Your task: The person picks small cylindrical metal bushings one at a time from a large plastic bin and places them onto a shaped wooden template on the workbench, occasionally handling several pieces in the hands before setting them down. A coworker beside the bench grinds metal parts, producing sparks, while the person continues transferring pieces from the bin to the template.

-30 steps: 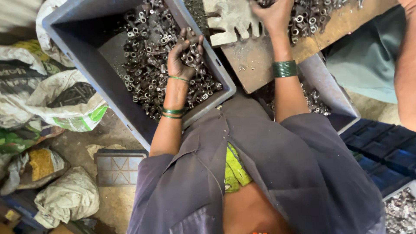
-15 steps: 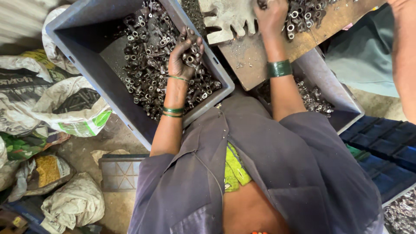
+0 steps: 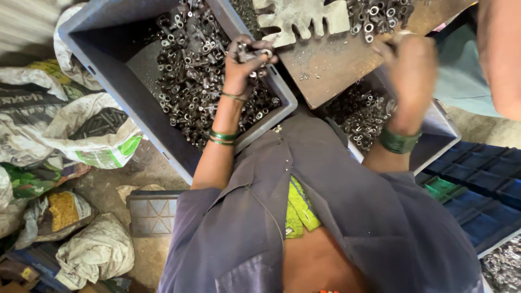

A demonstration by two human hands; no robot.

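Left hand (image 3: 247,57) clenched on few small metal parts (image 3: 255,52), above near rim of grey bin (image 3: 108,81) full of parts. Right hand (image 3: 410,70) blurred beside wooden board (image 3: 331,65), grip state unclear. White printed sacks (image 3: 92,135) crowd floor left of bin.

At upper left, the grey bin (image 3: 108,87) is open above, its walls hemming a heap of metal parts (image 3: 190,81). The wooden board (image 3: 336,65) blocks the upper middle, carrying a toothed plate (image 3: 304,19). Sacks (image 3: 70,135) crowd the left edge; blue trays (image 3: 483,190) fill the lower right
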